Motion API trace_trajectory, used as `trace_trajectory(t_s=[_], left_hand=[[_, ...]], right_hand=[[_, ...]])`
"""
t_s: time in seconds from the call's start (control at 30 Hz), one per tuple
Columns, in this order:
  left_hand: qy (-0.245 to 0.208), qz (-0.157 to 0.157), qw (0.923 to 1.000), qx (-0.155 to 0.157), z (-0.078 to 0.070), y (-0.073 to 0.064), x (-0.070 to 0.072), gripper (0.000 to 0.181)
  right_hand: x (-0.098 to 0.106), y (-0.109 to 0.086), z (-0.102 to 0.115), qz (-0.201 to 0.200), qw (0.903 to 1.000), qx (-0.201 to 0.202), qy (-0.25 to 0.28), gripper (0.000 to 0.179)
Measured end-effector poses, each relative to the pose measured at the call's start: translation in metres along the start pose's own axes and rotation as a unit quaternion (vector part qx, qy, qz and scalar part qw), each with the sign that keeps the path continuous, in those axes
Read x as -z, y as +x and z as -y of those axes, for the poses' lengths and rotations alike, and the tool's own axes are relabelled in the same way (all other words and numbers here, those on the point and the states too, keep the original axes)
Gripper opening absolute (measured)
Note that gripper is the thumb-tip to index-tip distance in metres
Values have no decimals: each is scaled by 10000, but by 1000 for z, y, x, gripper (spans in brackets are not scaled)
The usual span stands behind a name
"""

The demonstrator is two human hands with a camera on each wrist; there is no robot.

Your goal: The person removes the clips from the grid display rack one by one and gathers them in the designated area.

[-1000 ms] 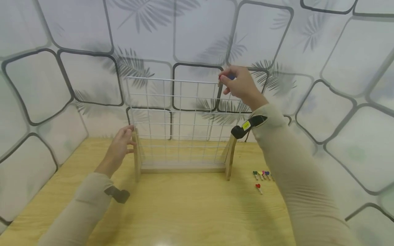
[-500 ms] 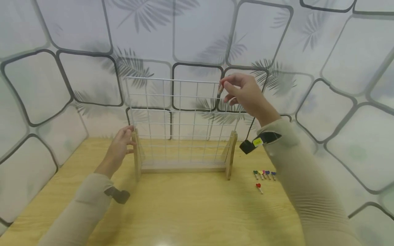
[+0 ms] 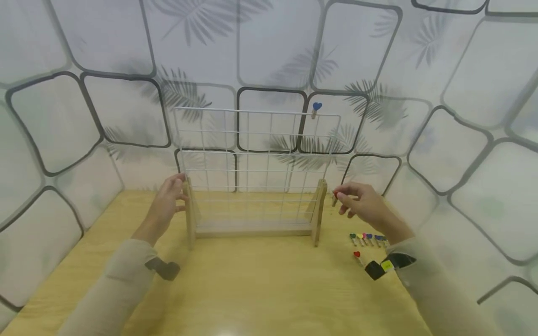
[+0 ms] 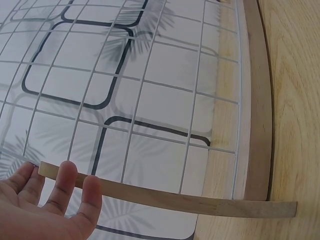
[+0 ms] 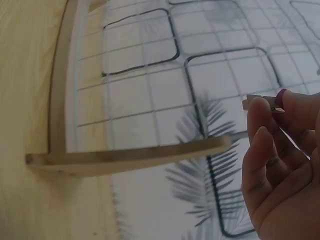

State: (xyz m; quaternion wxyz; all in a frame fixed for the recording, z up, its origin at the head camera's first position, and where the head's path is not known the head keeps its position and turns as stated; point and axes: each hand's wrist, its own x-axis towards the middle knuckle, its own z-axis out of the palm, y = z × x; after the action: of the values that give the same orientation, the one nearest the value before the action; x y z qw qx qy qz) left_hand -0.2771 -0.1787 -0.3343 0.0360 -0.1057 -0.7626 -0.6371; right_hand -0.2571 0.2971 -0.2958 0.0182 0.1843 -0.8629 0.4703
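A white wire grid rack stands upright in wooden feet. A small clothespin with a blue heart sits on its top wire near the right corner. My left hand holds the rack at the top of its left wooden post, with fingertips against the wood in the left wrist view. To the right of the rack, my right hand pinches a small wooden clothespin with a red heart, between thumb and fingertips. It is raised above the table, apart from the right post.
Several small heart clothespins in green, yellow, pink and blue lie in a row on the wooden table, at the right. A red heart clothespin lies in front of them. Patterned wall covering surrounds the table.
My right hand has moved from the rack's top right corner down and to the right, carrying the red-heart clothespin. The blue-heart one, earlier behind that hand, now shows. My left hand stays put.
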Motion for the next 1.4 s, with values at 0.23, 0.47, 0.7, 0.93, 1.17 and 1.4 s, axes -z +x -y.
trace_trajectory(t_s=[0.23, 0.47, 0.7, 0.93, 1.17, 1.4], left_hand=[[14, -31, 10000, -54, 1, -1, -1, 61], [-22, -56, 10000, -56, -1, 0, -3, 61], [22, -78, 10000, -21, -1, 1, -4, 60], [93, -53, 9999, -44, 2, 1, -2, 62], [89, -43, 9999, -34, 1, -1, -3, 61], [41, -17, 10000, -44, 2, -1, -2, 61]], right_hand=[[0, -32, -69, -174, 9974, -597, -372, 29], [1, -59, -123, -282, 9918, -1080, -624, 30], [6, -76, -151, -93, 9848, -1684, -410, 29], [5, -82, -162, 124, 9785, -1609, -1288, 17], [2, -87, -166, 202, 9769, -1581, -1423, 15], [10, -79, -156, -51, 9767, -1590, -1441, 31]])
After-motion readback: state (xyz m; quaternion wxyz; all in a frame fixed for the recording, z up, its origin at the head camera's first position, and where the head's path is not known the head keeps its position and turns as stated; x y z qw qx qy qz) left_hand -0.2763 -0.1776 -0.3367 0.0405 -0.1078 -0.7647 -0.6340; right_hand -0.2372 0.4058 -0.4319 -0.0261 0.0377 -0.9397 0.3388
